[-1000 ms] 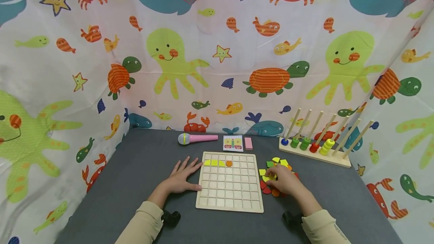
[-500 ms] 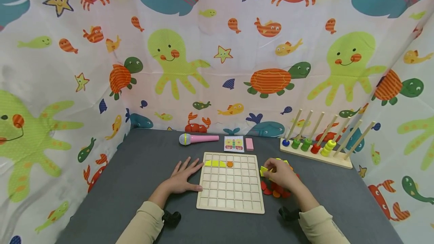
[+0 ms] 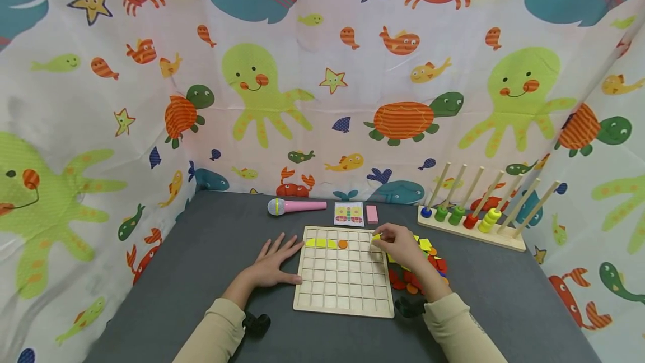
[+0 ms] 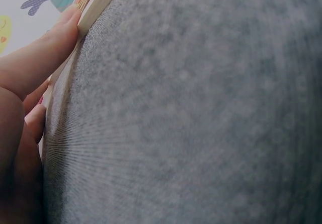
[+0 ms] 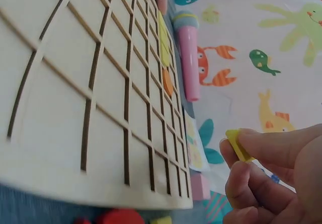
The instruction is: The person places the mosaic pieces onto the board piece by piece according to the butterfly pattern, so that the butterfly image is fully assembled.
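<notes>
A square wooden grid board [image 3: 344, 284] lies on the grey table. Near its top edge sit several yellow tiles [image 3: 321, 243] in a row, with an orange round tile [image 3: 343, 244] to their right. My left hand [image 3: 269, 265] is spread flat beside the board, thumb and fingertips touching its left edge. Between thumb and fingers my right hand [image 3: 400, 245] pinches a small yellow tile [image 5: 240, 146], held above the board's upper right corner. To the right of the board lies a pile of coloured tiles [image 3: 439, 265], partly hidden by the right hand and forearm.
Behind the board lie a pink toy microphone [image 3: 304, 205], a picture card [image 3: 349, 214] and a pink block [image 3: 372, 214]. A wooden peg rack with coloured rings [image 3: 471, 228] stands at the back right. A patterned curtain [image 3: 312, 99] closes off the back.
My right hand has picked a yellow tile from the pile and carried it left over the board's upper right corner. My left hand stays at the board's left edge.
</notes>
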Tool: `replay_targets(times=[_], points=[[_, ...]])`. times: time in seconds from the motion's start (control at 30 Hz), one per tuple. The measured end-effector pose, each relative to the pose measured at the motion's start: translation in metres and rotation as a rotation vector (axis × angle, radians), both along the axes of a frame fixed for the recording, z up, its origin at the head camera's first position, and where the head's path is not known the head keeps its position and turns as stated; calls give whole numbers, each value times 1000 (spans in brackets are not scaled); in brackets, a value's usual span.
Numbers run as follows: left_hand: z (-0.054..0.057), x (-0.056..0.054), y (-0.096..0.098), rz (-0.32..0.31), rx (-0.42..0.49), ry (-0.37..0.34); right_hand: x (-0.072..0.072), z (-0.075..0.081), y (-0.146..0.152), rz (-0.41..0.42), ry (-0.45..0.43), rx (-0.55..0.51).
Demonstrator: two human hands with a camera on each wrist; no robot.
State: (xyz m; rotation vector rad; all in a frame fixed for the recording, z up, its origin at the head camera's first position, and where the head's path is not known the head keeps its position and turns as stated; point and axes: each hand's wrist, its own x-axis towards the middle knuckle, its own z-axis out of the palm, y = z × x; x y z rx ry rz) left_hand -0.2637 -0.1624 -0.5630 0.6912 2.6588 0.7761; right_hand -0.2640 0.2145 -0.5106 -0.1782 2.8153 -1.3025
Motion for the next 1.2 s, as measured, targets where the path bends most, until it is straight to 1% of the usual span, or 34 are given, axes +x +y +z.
replay_targets(times=[0.2, 0.37, 0.5, 0.63, 0.73, 0.9, 1.1, 1.2], points=[[1, 1, 0, -9, 20, 9, -8, -4, -11, -1, -33, -60], [2, 0, -1, -15, 34, 16, -13, -5, -19, -21, -27, -53], [1, -1, -2, -17, 23, 12, -17, -8, -28, -42, -12, -41], [1, -1, -2, -16, 16, 10, -20, -12, -35, -41, 22, -15], [1, -1, -1, -10, 9, 12, -23, -18, -37, -37, 26, 7], [3, 1, -1, -12, 1, -1, -26, -26, -40, -30, 11, 42], [3, 1, -1, -8, -14, -6, -27, -26, -46, -11, -30, 81], [3, 0, -1, -4, -13, -8, -29, -29, -47, -12, -33, 117]])
